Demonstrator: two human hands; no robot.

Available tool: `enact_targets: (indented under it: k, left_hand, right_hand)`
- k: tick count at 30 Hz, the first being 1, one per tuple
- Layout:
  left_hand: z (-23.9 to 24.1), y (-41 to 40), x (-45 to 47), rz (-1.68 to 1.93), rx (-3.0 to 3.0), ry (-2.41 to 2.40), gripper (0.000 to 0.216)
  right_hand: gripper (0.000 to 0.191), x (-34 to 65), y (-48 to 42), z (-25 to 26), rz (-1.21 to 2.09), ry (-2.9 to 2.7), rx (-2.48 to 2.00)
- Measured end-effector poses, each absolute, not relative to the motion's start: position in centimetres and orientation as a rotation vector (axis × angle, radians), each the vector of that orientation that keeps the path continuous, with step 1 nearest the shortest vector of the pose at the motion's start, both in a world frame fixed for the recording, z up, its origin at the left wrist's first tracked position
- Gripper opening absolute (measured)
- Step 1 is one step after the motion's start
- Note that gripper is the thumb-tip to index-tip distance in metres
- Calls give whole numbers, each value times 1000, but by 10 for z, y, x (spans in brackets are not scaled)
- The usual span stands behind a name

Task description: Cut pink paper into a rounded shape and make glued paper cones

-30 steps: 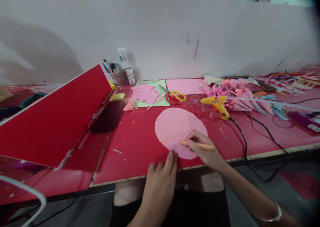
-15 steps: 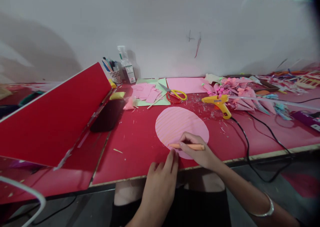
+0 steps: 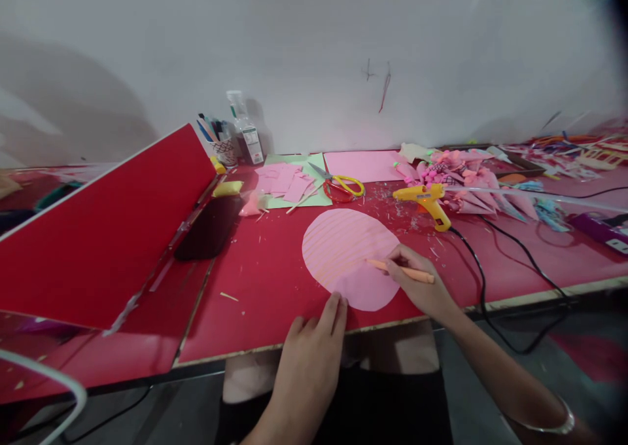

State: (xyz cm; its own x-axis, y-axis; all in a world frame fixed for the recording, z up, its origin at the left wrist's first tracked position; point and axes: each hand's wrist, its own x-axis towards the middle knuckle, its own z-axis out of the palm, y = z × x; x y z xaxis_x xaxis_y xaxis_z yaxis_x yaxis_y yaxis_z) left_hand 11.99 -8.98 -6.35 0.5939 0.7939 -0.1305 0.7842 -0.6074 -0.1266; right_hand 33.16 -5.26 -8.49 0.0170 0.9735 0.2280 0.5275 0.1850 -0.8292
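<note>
A round piece of pink paper (image 3: 363, 294) lies flat near the front edge of the red table, with slanted orange lines over its upper left part. My right hand (image 3: 417, 281) is closed around an orange marker (image 3: 417, 274), whose tip is at the paper near its middle. With fingers stretched out, my left hand (image 3: 314, 353) rests on the table edge, its fingertips touching the paper's lower left rim. Nothing is held in it.
Behind the paper lie scissors (image 3: 346, 184) and pink paper scraps (image 3: 284, 182). A yellow glue gun (image 3: 424, 203) with a black cord stands to the right, before pink paper cones (image 3: 471, 177). A red board (image 3: 108, 229) leans at left, beside a dark phone-like slab (image 3: 209, 229).
My right hand has moved right and slightly up with the marker, from the paper's lower left edge toward its middle. My left hand stays nearly in place.
</note>
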Motion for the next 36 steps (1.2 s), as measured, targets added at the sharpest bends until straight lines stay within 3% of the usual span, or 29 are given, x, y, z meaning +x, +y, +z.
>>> enact_targets:
  k: [17, 26, 36]
  left_hand:
    - [-66, -93, 120, 184, -2706, -1343, 63]
    - [-70, -93, 119, 164, -2710, -1308, 53]
    - [-72, -94, 117, 132, -2719, -1292, 45]
  right_hand:
    - [15, 363, -62, -90, 189, -1402, -1684]
    - [12, 292, -68, -78, 1001, -1634, -1198]
    - [13, 283, -66, -78, 1097, -1650, -1201]
